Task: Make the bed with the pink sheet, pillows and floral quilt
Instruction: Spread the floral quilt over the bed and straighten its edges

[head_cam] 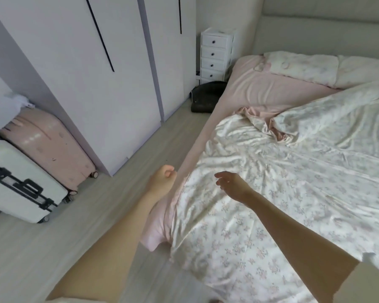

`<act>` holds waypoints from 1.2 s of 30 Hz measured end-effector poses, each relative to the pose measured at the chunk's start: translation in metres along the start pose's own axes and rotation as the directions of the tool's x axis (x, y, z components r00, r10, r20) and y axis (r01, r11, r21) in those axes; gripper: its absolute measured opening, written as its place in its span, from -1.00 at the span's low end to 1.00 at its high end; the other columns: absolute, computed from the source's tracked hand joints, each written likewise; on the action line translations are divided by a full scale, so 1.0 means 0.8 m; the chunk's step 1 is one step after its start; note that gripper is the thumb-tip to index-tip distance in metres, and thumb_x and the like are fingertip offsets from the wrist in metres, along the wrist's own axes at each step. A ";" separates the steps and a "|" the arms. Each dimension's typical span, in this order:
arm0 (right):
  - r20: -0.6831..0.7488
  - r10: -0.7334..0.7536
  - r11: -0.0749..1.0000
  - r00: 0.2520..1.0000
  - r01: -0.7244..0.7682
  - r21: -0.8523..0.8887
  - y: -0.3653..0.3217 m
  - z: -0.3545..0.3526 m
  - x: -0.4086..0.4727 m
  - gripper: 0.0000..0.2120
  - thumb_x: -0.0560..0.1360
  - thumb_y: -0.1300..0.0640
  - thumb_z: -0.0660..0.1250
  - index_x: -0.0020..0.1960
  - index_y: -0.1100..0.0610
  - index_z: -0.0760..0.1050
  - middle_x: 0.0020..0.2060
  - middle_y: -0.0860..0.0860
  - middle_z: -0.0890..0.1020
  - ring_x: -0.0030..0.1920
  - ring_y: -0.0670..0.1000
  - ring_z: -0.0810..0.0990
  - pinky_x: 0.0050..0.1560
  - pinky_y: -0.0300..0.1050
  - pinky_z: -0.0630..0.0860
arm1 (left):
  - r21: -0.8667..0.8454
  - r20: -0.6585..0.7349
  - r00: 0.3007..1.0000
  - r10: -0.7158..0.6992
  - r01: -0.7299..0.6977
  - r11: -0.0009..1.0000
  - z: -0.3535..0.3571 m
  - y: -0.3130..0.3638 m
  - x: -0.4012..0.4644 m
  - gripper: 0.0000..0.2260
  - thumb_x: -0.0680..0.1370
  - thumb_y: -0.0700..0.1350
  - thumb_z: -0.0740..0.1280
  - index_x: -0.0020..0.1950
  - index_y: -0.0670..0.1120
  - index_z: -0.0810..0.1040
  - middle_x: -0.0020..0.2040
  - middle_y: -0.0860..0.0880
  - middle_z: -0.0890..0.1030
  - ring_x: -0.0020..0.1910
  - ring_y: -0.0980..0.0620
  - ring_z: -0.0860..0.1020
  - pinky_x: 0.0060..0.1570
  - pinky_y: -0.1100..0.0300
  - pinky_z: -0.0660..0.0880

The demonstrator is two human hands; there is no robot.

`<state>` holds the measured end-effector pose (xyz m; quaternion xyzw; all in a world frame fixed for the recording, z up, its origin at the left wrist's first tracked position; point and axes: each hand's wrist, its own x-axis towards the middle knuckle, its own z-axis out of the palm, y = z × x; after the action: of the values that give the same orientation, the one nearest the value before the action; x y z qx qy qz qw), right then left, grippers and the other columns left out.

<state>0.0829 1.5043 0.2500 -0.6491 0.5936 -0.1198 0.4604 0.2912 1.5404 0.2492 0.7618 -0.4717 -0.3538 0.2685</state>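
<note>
Across the pink sheet (260, 92), rumpled floral quilt (271, 182); left hand (162, 180) fisted empty, right hand (232, 185) loose.

Pink sheet (260, 92); cream quilt (282, 171) with pale pink and grey flowers; matching floral pillows (304, 66); pink suitcase (50, 145), white suitcase (20, 182) with black trim; white drawers (216, 55) with dark knobs.

Both hands hover over rumpled floral quilt (271, 193).

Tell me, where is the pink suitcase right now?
The pink suitcase stands at the left, on the floor against the wardrobe, just behind the white suitcase.
</note>
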 end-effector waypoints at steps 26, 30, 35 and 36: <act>-0.263 0.153 0.939 0.953 -0.057 0.340 -0.283 0.056 0.454 -0.66 0.56 0.33 0.10 0.27 0.28 0.47 -0.06 0.09 0.51 -0.14 0.01 0.45 -0.28 -0.29 0.35 | 0.228 0.191 0.957 0.217 -0.258 0.939 -0.285 0.051 0.486 -0.71 0.61 -0.06 0.15 0.31 -0.06 0.44 0.31 -0.04 0.49 0.28 0.00 0.44 0.16 0.24 0.33; -0.321 0.233 0.912 0.918 -0.092 0.399 -0.347 0.067 0.513 -0.68 0.60 0.25 0.08 0.26 0.29 0.46 -0.05 0.10 0.52 -0.04 0.05 0.47 0.01 -0.06 0.43 | 0.205 0.257 0.908 0.332 -0.387 0.899 -0.348 0.072 0.567 -0.71 0.61 -0.05 0.15 0.31 -0.03 0.43 0.27 -0.01 0.51 0.24 0.02 0.48 0.19 0.21 0.37; -0.376 0.252 0.904 0.892 -0.078 0.420 -0.403 0.058 0.557 -0.66 0.58 0.26 0.07 0.30 0.22 0.45 0.00 0.07 0.53 0.00 0.01 0.48 0.06 -0.12 0.43 | 0.211 0.266 0.870 0.416 -0.473 0.855 -0.390 0.104 0.659 -0.71 0.61 -0.06 0.15 0.31 -0.05 0.43 0.28 -0.02 0.51 0.26 0.01 0.46 0.13 0.24 0.33; -0.408 0.267 0.902 0.873 -0.077 0.426 -0.404 0.049 0.562 -0.66 0.58 0.26 0.07 0.29 0.22 0.46 -0.01 0.05 0.52 -0.03 0.01 0.48 -0.02 -0.17 0.42 | 0.206 0.289 0.860 0.421 -0.486 0.850 -0.384 0.114 0.676 -0.71 0.61 -0.05 0.15 0.31 -0.05 0.43 0.28 -0.02 0.52 0.26 0.00 0.46 0.12 0.25 0.32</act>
<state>0.4438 1.0848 0.2915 -0.4390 0.7047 -0.3442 0.4384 0.6516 1.0345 0.3481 0.6103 -0.7111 -0.2986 0.1807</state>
